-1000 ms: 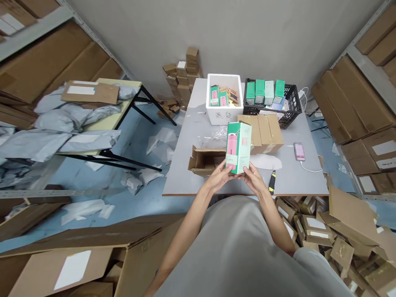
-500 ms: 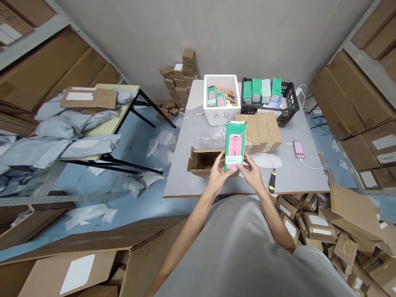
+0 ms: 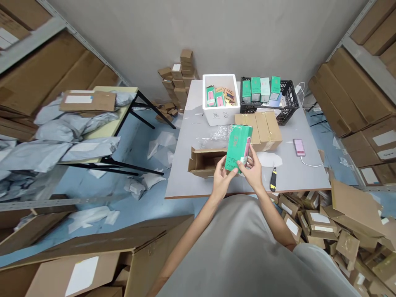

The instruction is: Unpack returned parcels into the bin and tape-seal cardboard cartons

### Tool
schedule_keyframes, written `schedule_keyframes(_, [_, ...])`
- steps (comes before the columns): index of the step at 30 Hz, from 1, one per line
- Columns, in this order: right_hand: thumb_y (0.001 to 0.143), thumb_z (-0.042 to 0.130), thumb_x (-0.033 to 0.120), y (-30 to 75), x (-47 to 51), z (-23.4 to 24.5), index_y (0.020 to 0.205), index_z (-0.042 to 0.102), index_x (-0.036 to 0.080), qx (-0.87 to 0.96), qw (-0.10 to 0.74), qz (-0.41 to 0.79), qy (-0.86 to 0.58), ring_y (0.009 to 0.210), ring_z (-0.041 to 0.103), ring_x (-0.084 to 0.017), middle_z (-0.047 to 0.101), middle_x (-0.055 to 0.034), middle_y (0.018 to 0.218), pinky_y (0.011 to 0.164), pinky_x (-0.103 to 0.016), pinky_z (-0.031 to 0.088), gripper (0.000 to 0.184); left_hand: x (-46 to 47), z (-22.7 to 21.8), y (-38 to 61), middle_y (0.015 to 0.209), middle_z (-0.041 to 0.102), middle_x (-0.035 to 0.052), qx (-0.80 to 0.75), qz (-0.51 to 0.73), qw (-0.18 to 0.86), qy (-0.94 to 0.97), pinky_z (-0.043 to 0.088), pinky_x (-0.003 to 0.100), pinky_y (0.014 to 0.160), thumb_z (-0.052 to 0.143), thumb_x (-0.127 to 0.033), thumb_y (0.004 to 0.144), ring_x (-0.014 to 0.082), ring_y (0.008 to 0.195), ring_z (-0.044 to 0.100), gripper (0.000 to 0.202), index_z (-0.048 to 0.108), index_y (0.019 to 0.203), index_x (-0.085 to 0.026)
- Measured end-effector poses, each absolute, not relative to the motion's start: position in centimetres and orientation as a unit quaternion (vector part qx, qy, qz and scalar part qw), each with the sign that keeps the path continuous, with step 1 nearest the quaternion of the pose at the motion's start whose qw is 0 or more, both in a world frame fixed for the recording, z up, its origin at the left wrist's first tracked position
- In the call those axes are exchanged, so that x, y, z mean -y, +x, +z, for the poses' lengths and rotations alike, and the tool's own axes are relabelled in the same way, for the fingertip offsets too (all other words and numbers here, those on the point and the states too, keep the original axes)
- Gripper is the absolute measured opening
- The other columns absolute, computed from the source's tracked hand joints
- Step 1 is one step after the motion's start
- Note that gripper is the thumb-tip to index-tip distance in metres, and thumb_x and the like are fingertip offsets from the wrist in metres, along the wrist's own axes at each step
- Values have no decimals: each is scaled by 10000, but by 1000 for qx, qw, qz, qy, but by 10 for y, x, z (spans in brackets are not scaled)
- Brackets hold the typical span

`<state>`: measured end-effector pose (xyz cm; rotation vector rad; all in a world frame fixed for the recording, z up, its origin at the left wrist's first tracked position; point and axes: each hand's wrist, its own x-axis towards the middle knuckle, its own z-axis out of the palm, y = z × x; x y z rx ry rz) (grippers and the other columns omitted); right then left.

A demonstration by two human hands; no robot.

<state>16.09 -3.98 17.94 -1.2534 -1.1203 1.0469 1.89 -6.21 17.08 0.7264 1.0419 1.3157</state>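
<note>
Clasping a green box (image 3: pixel 237 145) from both sides, the hands (image 3: pixel 220 177) hold it tilted over the table (image 3: pixel 181 181), hiding part of an open carton (image 3: pixel 202 173). Its small print is too tiny to read.

Single head-worn view from just above, forward and steeply down over the table (image 3: pixel 181 179)

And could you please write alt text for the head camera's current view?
A person's left hand and right hand hold a green box over a gray table, near an open cardboard box. Beyond stand a white bin and black crate, both containing green boxes.
</note>
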Motion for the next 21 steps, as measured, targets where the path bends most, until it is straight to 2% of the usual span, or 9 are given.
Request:
schedule_keyframes(3, [887, 880, 639, 166, 35, 170, 1771, 479, 230, 442, 568, 504, -478, 1233, 816, -305, 710, -177, 1605, 993, -406, 713, 1054, 59, 174, 5, 1458, 776, 132, -433, 513, 692, 264, 668, 517, 1131, 1065, -504, 738, 343, 1315, 779, 750, 752, 1369, -245])
schedule_keyframes(6, [847, 899, 704, 170, 33, 162, 1743, 520, 229, 437, 565, 524, -464, 1313, 788, -335, 719, -187, 1589, 1062, -451, 696, 1082, 60, 175, -2, 1331, 834, 129, -425, 482, 726, 245, 642, 539, 1175, 1102, -463, 683, 321, 1224, 815, 684, 802, 1242, -205])
schedule_keyframes(11, [855, 840, 811, 170, 34, 161, 1727, 556, 243, 452, 549, 525, -468, 1465, 706, -359, 715, -162, 1603, 1201, -500, 627, 1078, 66, 174, 1, 1398, 806, 142, -462, 479, 703, 253, 643, 592, 1148, 1088, -430, 725, 336, 1239, 813, 729, 752, 1337, -219])
schedule_keyframes(15, [915, 796, 804, 164, 39, 167, 1739, 551, 241, 466, 537, 510, -483, 1491, 683, -348, 688, -156, 1638, 1217, -492, 617, 1029, 68, 173, 9, 1476, 761, 159, -491, 532, 627, 288, 604, 585, 1204, 1106, -398, 663, 372, 1371, 749, 844, 699, 1383, -227])
schedule_keyframes(18, [873, 880, 751, 158, 43, 169, 1801, 448, 253, 462, 540, 484, -510, 1431, 724, -336, 617, -168, 1710, 1149, -445, 657, 1138, 73, 174, 17, 1502, 728, 154, -517, 564, 558, 321, 633, 523, 1159, 1100, -387, 651, 372, 1414, 713, 856, 666, 1374, -240])
schedule_keyframes(21, [858, 904, 727, 158, 43, 168, 1847, 332, 260, 448, 548, 477, -521, 1425, 728, -334, 606, -172, 1721, 1117, -422, 669, 1234, 81, 179, 21, 1487, 716, 141, -508, 570, 546, 344, 668, 474, 1081, 1068, -438, 712, 358, 1419, 695, 781, 663, 1354, -254])
